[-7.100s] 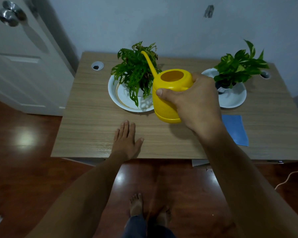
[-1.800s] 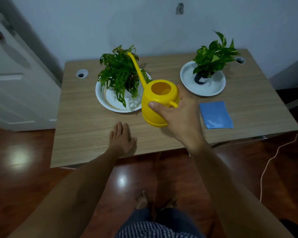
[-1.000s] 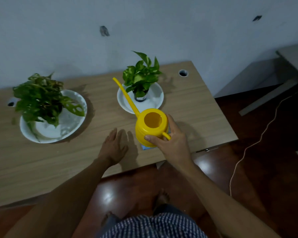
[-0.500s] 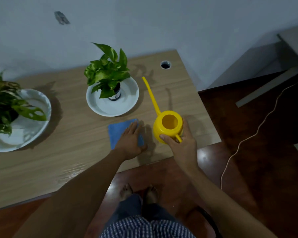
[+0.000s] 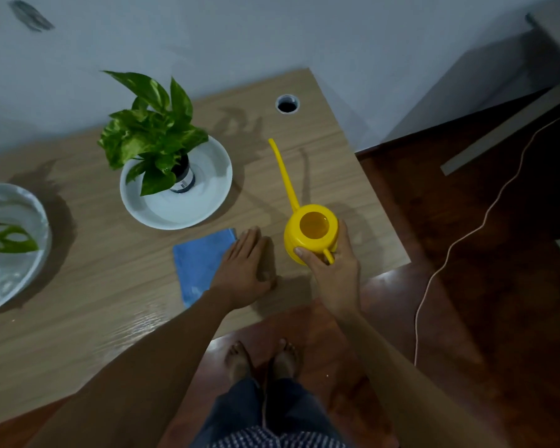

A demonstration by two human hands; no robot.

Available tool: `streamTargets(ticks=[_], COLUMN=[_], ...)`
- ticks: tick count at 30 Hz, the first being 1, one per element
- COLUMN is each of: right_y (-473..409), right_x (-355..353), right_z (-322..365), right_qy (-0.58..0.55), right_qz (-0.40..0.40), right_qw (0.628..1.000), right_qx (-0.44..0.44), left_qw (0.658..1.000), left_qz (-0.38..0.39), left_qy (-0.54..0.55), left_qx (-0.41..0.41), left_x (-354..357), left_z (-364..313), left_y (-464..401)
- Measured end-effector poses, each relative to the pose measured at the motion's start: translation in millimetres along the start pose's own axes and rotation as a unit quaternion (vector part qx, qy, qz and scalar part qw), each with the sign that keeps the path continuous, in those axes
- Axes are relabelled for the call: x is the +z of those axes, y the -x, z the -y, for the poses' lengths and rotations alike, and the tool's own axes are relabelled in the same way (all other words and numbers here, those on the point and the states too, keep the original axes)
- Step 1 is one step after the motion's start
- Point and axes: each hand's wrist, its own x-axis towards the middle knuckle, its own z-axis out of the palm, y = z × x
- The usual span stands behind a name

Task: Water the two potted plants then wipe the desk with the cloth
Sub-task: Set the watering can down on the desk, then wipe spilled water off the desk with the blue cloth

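The wooden desk fills the room's corner against the pale wall, its right end and near edge in plain sight. Toward the back, a little right of the middle, the smaller potted plant stands in a dark pot on a white saucer. At the far left edge of view only the rim of a second white dish and a split leaf of the other plant show.

Near the front edge lies the blue cloth, flat, just in front of the saucer. The person's left hand rests on it with fingers spread flat, covering its right part and spilling onto the wood; it presses but does not grasp.

Close to the near right corner sits the yellow watering can, its long spout pointing toward the back edge. The right hand is wrapped round the can's handle and side, holding it; whether the base is fully down on the desk, I cannot tell.

I judge the watering to be at its end and the wiping about to begin. The next move calls for letting go of the can, then gathering the cloth under the left palm and sweeping it across the wood, steering around both saucers and the can.
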Motion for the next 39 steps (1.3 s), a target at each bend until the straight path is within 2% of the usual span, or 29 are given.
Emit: streamTargets(ticks=[12, 14, 16, 17, 18, 19, 21, 23, 25, 26, 29, 34, 37, 39], right_y=[4, 13, 23, 28, 32, 34, 33, 24, 9, 0, -25, -57, -71, -73], right_x=[-2, -5, -10, -9, -6, 0, 20, 47, 75, 89, 126, 162, 170, 172], right_z=[-6, 0, 7, 12, 21, 30, 42, 47, 42, 37, 30, 23, 15, 16], right_qy=[0.076, 0.172, 0.312, 0.327, 0.298, 0.243, 0.174, 0.182, 0.238, 0.274, 0.345, 0.371, 0.377, 0.366], right_qz=[-0.001, -0.042, -0.115, -0.136, -0.135, -0.110, -0.011, 0.122, 0.239, 0.273, 0.308, 0.333, 0.348, 0.360], right_qw=[0.997, 0.984, 0.943, 0.934, 0.940, 0.953, 0.965, 0.958, 0.930, 0.912, 0.880, 0.864, 0.858, 0.858], right_qx=[0.027, 0.026, -0.011, -0.054, -0.101, -0.144, -0.196, -0.184, -0.143, -0.133, -0.109, -0.073, -0.017, 0.004], left_qw=[1.000, 0.997, 0.991, 0.987, 0.981, 0.975, 0.960, 0.938, 0.912, 0.898, 0.862, 0.826, 0.815, 0.791], left_qz=[0.007, -0.024, -0.083, -0.117, -0.153, -0.186, -0.228, -0.251, -0.259, -0.258, -0.242, -0.209, -0.181, -0.183], left_qy=[0.018, 0.064, 0.103, 0.112, 0.115, 0.115, 0.124, 0.152, 0.187, 0.203, 0.264, 0.364, 0.391, 0.437], left_qx=[0.010, 0.023, 0.016, 0.002, -0.016, -0.038, -0.101, -0.182, -0.258, -0.294, -0.359, -0.375, -0.388, -0.388], left_x=[-1, -6, -12, -15, -18, -20, -26, -35, -40, -41, -47, -51, -48, -46], left_z=[1, 3, 6, 9, 14, 21, 37, 53, 67, 74, 87, 98, 105, 110], left_y=[-3, 1, 9, 14, 19, 25, 36, 45, 51, 52, 54, 45, 35, 34])
